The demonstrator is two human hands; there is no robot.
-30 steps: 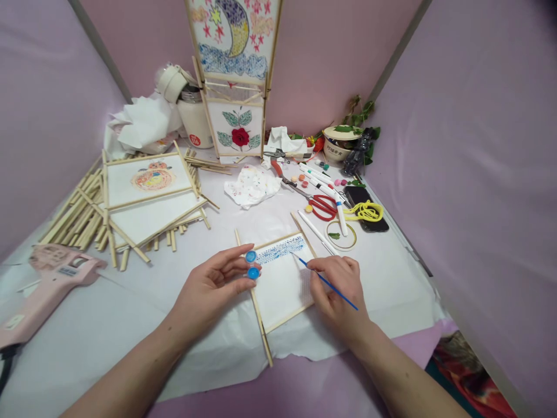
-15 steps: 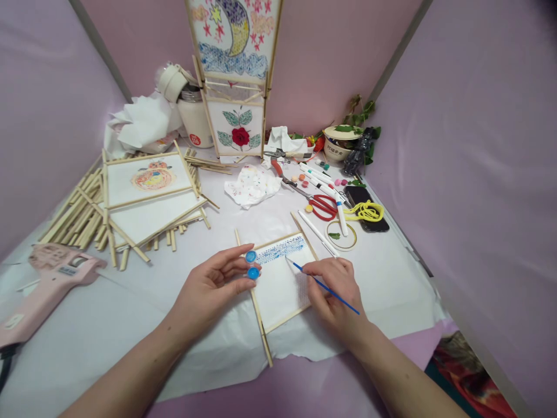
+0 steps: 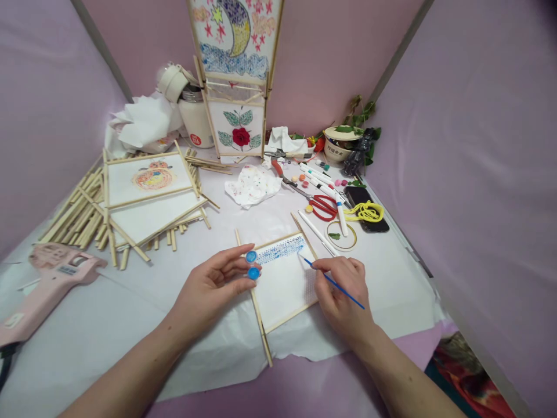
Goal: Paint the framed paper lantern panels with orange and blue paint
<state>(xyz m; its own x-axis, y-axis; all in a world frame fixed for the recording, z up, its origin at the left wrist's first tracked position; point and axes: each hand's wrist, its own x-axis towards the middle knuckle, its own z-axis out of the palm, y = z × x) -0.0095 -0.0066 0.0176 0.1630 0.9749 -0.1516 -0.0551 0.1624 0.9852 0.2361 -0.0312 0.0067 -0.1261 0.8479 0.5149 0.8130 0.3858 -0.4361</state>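
My left hand (image 3: 217,280) holds a small paint pot (image 3: 253,273) of blue paint, with its blue-coated lid (image 3: 251,256) open above it, between thumb and fingers at the left edge of a wooden frame. White mesh-like material (image 3: 278,290) fills this frame, and a band of blue dabs (image 3: 281,249) runs along its top. In my right hand (image 3: 343,290) is a thin blue paintbrush (image 3: 333,282); the brush tip is at the right end of the blue band. The wooden frame (image 3: 256,307) lies flat on the white sheet.
A pink glue gun (image 3: 56,284) lies at the left, near wooden sticks (image 3: 82,217) and a painted frame (image 3: 150,179). Behind stands a tall decorated frame (image 3: 237,130). Red-handled scissors (image 3: 324,207), a white pen (image 3: 317,233), yellow cord (image 3: 365,212) and a phone (image 3: 375,219) lie right.
My right hand and the paintbrush have moved right along the lower edge of the blue band. My left hand has stayed in nearly the same place with the paint pot.
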